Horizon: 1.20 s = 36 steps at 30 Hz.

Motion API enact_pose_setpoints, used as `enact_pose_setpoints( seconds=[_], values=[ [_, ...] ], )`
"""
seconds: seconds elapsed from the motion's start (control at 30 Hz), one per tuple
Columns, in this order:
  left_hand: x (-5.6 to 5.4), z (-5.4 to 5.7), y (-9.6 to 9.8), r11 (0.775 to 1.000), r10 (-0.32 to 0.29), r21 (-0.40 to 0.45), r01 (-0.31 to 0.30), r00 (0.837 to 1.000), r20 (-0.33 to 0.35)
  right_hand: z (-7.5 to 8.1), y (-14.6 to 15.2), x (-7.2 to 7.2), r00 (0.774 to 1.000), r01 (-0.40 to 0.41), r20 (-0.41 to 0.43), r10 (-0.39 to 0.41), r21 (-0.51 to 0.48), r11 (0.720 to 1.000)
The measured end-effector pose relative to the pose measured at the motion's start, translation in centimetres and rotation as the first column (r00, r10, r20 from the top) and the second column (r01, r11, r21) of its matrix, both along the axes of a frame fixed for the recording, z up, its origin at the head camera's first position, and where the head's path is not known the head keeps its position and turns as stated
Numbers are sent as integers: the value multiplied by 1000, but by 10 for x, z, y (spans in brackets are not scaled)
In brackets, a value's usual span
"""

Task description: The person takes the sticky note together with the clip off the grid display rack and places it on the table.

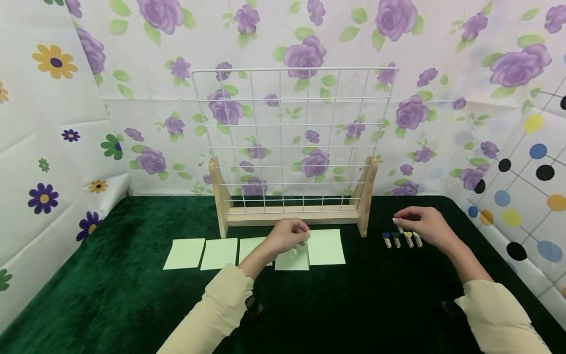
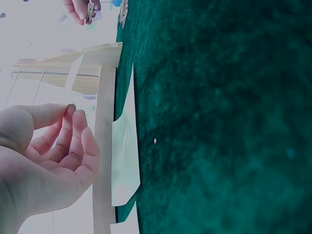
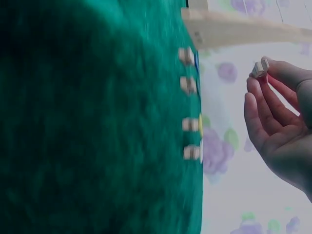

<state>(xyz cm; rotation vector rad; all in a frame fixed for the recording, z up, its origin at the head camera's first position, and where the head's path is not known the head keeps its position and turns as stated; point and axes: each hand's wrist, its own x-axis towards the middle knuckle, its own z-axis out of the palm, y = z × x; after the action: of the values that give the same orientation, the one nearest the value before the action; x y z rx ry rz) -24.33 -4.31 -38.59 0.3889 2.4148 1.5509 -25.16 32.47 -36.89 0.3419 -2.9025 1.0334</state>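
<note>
My left hand (image 1: 288, 237) is over the row of pale green paper sheets. Its thumb and index finger pinch the upper left corner of the rightmost sheet (image 1: 326, 247). This sheet appears nearly edge-on beyond the fingertips in the left wrist view. Under the hand lies another sheet (image 1: 292, 259), partly covered by it. Off to the right, my right hand (image 1: 426, 227) pinches a small wooden clothespin (image 3: 261, 68) between thumb and fingers. Below that hand stand several mini clothespins (image 1: 397, 241) in a short row, with blue, green, yellow and white tops.
Behind the papers stands a white wire grid (image 1: 294, 125) on a wooden base (image 1: 292, 216). More green sheets (image 1: 184, 254) lie to the left on the dark green cloth (image 1: 336, 309). Flowered sheeting (image 1: 442, 59) hangs behind and at the sides.
</note>
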Motion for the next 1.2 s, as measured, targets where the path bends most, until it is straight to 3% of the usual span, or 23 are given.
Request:
enact_pose_setpoints(
  seconds=[0.27, 0.57, 0.83, 1.2],
  values=[
    [0, 0, 8, 998, -53, -14, 53, 998, 23, -8, 32, -3, 997, 56, 47, -56, -2, 998],
    [-2, 3, 16, 996, -48, -74, 47, 999, -5, -24, 60, -5, 986, 123, 122, -112, -86, 989],
    [-7, 0, 20, 992, -48, -113, 46, 999, -11, -32, 69, -3, 977, 156, 166, -134, -128, 979],
    [-5, -4, 30, 977, -53, -211, 39, 997, -63, -34, 71, -4, 966, 142, 229, -123, -67, 988]
  ],
)
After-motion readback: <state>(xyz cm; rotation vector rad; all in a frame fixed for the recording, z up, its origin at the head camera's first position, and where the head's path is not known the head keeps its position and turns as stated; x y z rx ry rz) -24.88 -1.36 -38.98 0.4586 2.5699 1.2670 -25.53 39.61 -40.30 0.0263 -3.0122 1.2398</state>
